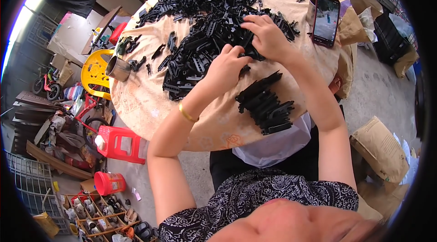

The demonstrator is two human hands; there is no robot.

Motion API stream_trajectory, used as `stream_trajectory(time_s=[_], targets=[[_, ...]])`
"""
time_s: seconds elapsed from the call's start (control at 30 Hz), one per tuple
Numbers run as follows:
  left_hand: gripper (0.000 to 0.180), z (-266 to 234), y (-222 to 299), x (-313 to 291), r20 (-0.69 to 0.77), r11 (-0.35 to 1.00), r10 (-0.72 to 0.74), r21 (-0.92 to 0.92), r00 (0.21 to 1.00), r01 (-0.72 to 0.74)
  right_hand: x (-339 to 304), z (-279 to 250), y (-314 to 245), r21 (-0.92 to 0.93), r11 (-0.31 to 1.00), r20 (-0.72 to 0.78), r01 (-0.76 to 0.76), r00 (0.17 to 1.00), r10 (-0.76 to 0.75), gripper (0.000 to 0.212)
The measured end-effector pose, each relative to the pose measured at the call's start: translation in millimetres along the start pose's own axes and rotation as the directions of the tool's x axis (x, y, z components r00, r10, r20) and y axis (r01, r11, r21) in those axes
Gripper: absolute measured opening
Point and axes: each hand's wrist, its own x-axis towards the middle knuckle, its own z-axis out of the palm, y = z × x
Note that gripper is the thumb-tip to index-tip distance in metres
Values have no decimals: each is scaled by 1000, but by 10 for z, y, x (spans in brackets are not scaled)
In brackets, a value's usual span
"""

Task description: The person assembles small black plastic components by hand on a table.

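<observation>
A large heap of narrow black plastic parts (200, 55) covers much of the round table, which has a beige cloth. My left hand (223, 71) is at the heap's near right edge, fingers curled together around a black plastic part (246, 67) that my fingers partly hide. Just beyond it, my right hand (268, 37) reaches over the heap, its fingers apart and touching the parts. Closer to me, a stack of black parts (266, 103) lies side by side in a neat row near the table's front edge.
A metal cup (118, 68) stands at the table's left edge, and a phone (325, 20) leans upright at the right. Around the table are a yellow chair (94, 71), a red stool (120, 144), a red bucket (109, 183) and a paper sack (380, 148). White plastic (277, 144) covers my lap.
</observation>
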Motion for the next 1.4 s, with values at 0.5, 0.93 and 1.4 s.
stream_trajectory(time_s=[0.5,0.93,1.4], targets=[[36,-71,-120,3,-427,998,-16,46,904,40,153,209,-85,99,993,-43,-65,997,69,9],[25,-170,-273,-70,-41,199,-708,-969,705,144,155,-81,-177,110,994,-153,-8,988,24,20],[20,-64,-89,-19,29,14,-730,-998,683,58,65,-76,-569,132,975,-84,181,982,-171,29]])
